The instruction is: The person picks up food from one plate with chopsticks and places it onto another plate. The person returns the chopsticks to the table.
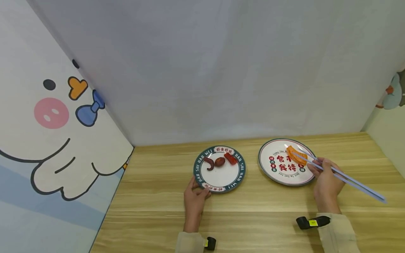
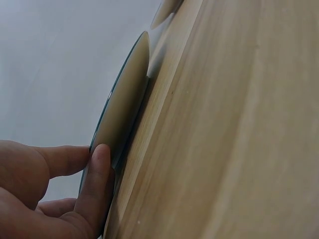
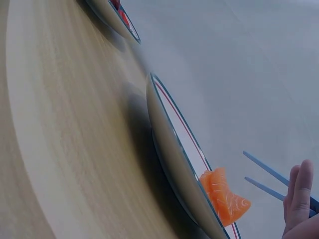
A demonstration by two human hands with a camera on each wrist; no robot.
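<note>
My left hand pinches the near-left rim of a green-bordered plate; in the left wrist view, one finger lies against its pale underside. On that plate are a curled brown piece, an oval reddish-brown piece and a red piece. My right hand holds a pair of pale blue chopsticks above the right plate. An orange salmon slice with white lines lies on this plate. The chopstick tips overlap it in the head view, but stand apart from it in the right wrist view.
Both plates stand on a wood-grain table, near its back edge. A pale cloth wall rises behind them. To the left is a panel with a cartoon print. Each wrist wears a black strapped camera.
</note>
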